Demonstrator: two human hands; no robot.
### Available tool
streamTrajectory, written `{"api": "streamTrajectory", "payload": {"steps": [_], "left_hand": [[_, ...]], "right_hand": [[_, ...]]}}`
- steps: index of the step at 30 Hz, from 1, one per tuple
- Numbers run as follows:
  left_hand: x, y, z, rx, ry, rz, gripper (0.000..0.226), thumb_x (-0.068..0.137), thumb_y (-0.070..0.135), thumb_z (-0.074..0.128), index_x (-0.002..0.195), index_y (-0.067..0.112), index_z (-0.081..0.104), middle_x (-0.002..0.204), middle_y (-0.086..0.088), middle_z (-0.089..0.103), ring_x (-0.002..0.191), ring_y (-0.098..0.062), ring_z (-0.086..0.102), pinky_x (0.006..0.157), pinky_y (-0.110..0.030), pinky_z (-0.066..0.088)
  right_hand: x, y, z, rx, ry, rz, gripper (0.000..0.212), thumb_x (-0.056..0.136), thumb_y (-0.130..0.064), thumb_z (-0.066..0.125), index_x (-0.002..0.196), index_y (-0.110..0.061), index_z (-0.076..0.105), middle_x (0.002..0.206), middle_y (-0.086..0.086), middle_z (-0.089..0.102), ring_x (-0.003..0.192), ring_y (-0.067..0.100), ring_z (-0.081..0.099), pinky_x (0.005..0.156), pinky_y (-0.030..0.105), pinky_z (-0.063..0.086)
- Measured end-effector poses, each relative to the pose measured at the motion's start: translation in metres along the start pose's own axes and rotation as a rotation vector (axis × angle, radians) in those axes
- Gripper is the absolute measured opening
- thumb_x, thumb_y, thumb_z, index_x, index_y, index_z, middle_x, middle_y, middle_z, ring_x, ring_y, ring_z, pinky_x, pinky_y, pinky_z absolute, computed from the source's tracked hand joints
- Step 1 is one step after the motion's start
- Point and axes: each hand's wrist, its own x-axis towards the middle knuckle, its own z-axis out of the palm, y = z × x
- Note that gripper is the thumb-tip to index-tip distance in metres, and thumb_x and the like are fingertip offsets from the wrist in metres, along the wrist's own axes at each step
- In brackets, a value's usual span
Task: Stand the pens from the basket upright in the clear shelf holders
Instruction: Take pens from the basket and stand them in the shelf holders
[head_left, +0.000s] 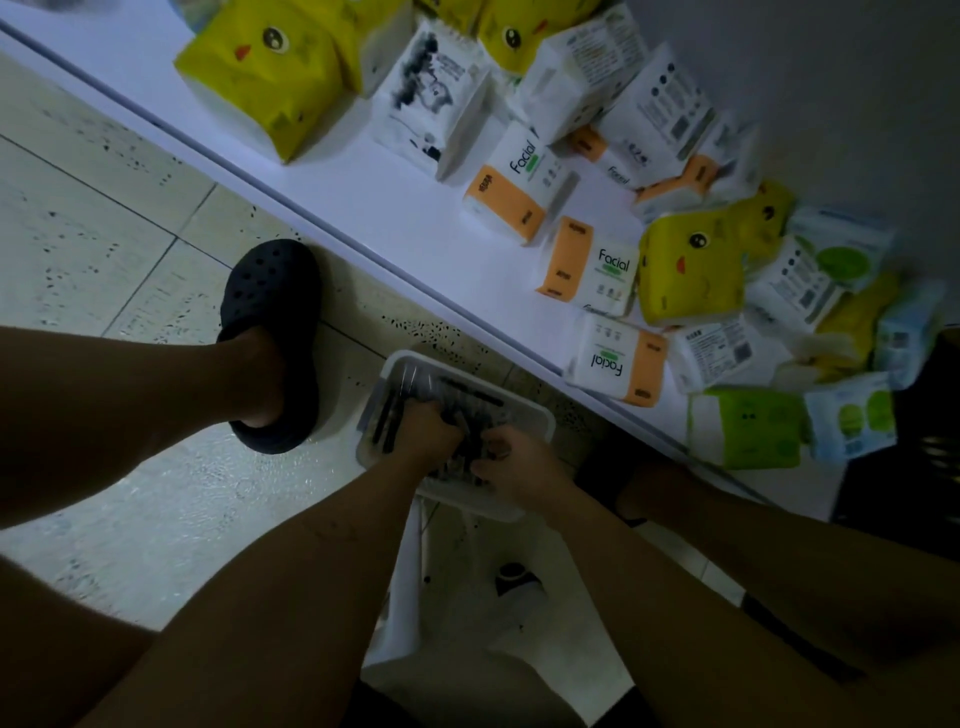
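Two hands in basket (400, 359): left hand (428, 428) grips blurred dark pens (470, 395); right hand (519, 465) hold hidden, cannot tell.

Dark pens (470, 396) lie jumbled flat in the pale rectangular basket (401, 360).

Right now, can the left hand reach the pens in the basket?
Likely yes: the left hand is already inside the open-topped basket, fingers curled among the pens; nothing covers them.

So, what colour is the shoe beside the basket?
The shoe is black or very dark blue, with round holes; head view.
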Motion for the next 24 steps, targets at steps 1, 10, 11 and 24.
{"api": "streamTrajectory", "payload": {"steps": [1, 10, 11, 24], "left_hand": [[-0.005, 0.005, 0.000, 0.024, 0.006, 0.013, 0.019, 0.090, 0.008, 0.059, 0.095, -0.009, 0.066, 0.087, -0.022, 0.064, 0.081, -0.032, 0.060, 0.072, -0.036, 0.051], [-0.044, 0.028, -0.045, -0.062, 0.067, -0.014, 0.036, 0.086, -0.004, 0.053, 0.110, 0.022, 0.065, 0.104, -0.009, 0.066, 0.091, -0.024, 0.066, 0.078, -0.041, 0.059], [-0.048, 0.028, -0.052, -0.070, 0.063, -0.025, 0.042, 0.085, -0.006, 0.053, 0.114, 0.022, 0.062, 0.108, -0.010, 0.064, 0.095, -0.027, 0.064, 0.080, -0.043, 0.058], [-0.076, 0.035, -0.048, -0.039, 0.103, -0.025, 0.038, 0.096, 0.007, 0.045, 0.133, 0.013, 0.050, 0.123, -0.012, 0.058, 0.108, -0.026, 0.057, 0.092, -0.038, 0.051]], "right_hand": [[0.001, 0.001, 0.001, 0.025, -0.001, -0.003, 0.034, 0.092, -0.018, 0.062, 0.122, -0.002, 0.058, 0.116, 0.017, 0.064, 0.104, 0.034, 0.061, 0.091, 0.046, 0.052], [0.040, 0.037, 0.022, -0.002, -0.131, 0.005, 0.036, 0.098, -0.013, 0.053, 0.133, -0.004, 0.051, 0.132, 0.015, 0.053, 0.111, 0.024, 0.053, 0.090, 0.025, 0.044], [0.046, 0.041, 0.024, -0.001, -0.140, 0.015, 0.038, 0.097, -0.013, 0.053, 0.135, -0.005, 0.050, 0.133, 0.016, 0.052, 0.114, 0.027, 0.053, 0.095, 0.029, 0.045], [0.106, 0.044, 0.056, -0.642, -0.360, -0.046, 0.061, 0.102, -0.042, 0.035, 0.155, -0.020, 0.014, 0.161, 0.012, 0.010, 0.146, 0.035, 0.014, 0.118, 0.049, 0.018]]}}
